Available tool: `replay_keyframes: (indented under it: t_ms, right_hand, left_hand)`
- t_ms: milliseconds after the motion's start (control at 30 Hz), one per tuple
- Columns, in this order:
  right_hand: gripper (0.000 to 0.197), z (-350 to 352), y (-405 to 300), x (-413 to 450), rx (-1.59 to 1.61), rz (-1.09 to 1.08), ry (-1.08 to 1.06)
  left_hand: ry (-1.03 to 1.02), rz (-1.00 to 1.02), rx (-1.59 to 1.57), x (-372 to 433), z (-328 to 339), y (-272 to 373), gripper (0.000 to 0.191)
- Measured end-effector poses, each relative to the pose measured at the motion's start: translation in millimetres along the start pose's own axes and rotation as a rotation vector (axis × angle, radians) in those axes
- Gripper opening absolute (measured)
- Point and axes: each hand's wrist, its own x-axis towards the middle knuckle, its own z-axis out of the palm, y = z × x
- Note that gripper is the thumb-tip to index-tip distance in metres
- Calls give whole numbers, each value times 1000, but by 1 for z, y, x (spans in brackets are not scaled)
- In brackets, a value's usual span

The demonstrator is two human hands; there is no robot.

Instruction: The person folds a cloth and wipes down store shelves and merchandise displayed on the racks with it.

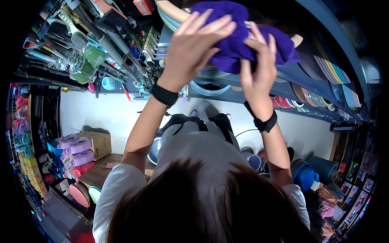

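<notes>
A bunched purple cloth [229, 45] is held up at the top of the view, in front of the shelving. My left hand [193, 50] lies along its left side, slightly blurred, with the fingers stretched over the fabric and the thumb below them. On the other side, my right hand [259, 65] grips folds of the cloth between thumb and bent fingers. Behind and beneath the fabric are stacked plastic basins, partly hidden by it; a pale blue rim [209, 91] shows on a lower shelf.
Brushes [79, 39] and long handles crowd the rack at left. Coloured basins [331, 68] fill the shelves at right. Cardboard boxes [95, 144] and lilac bottles [79, 145] stand on the left, behind me. Blue buckets [304, 176] stand at the right rear.
</notes>
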Motion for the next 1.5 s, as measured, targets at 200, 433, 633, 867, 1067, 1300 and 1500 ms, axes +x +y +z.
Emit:
replay_keyframes:
  t_ms: [200,433,633,867,1067,1300,1500]
  right_hand:
    - [29,50,-26,12,140,-116,-138]
    - [36,79,-13,-75,232,51,-518]
    - [33,72,23,-141,350,317,-383]
    - [28,78,33,-143,141,350,-125]
    - [26,97,72,-183,280,740,-94]
    - [31,130,83,-212,349,939,-214]
    - [21,148,112,-285,514,1157,-336]
  left_hand:
    - [243,-306,1,-63,-24,-19,41]
    - [125,-461,21,-159,12,-2,43]
    - [-229,-479,-133,-172,50,4,44]
    - [-183,-304,-46,-159,85,-12,57]
    - [-273,-220,-28,-168,118,-24,65]
    - [-389,-159,-54,-202,129,-38,56]
    - [-499,-229,-223,-217,153,-43,43]
